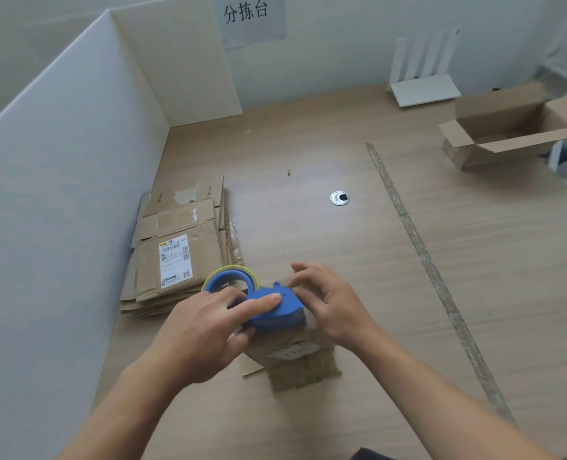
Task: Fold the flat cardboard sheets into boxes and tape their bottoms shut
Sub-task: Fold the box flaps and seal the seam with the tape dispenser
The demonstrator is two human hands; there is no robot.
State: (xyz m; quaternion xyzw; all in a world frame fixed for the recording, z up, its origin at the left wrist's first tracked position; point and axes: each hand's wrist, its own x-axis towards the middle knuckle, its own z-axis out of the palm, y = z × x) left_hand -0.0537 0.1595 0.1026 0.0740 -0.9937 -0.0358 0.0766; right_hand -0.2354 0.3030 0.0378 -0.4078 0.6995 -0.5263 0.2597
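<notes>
Cardboard box (pixel 295 363) top hidden beneath blue tape dispenser (pixel 275 308).

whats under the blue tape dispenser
A small cardboard box on the table, its near side showing a white label. The dispenser, the left hand gripping it and the right hand on the box cover the box's top face.
</notes>
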